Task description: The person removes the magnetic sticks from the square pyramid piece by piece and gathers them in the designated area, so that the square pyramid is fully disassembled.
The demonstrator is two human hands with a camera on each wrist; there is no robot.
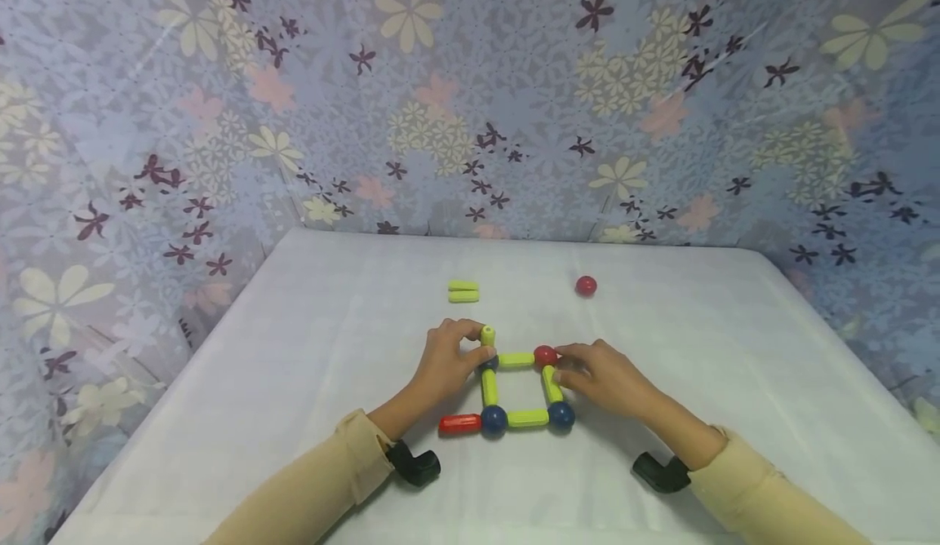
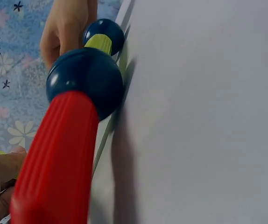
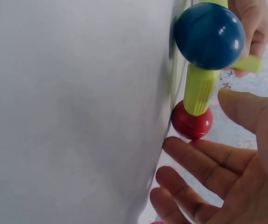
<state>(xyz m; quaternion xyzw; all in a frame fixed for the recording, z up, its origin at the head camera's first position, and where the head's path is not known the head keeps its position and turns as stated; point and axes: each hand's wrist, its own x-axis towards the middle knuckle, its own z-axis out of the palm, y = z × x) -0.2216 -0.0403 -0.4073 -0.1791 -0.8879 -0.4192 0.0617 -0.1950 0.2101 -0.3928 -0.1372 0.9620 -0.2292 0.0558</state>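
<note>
A square of yellow-green magnetic rods [image 1: 528, 418] and balls lies on the white table. Three of its corners are blue balls [image 1: 494, 420]; the far right one is a red ball [image 1: 545, 356]. A red rod [image 1: 459, 424] sticks out leftward from the near left ball. My left hand [image 1: 443, 361] pinches a yellow-green rod [image 1: 488, 334] standing up at the far left blue ball, thumb low by that ball. Beside the red corner ball is my right hand [image 1: 608, 378], fingers extended, thumb by the right side rod [image 3: 201, 91]. In the right wrist view its fingertips are right at the red ball.
Two loose yellow-green rods [image 1: 463, 291] lie side by side farther back on the table [image 1: 352, 308]. Another red ball [image 1: 586, 285] sits at the back right. Flowered cloth [image 1: 470, 104] hangs behind the table's far edge. Dark wrist mounts [image 1: 414, 465] protrude below both sleeves.
</note>
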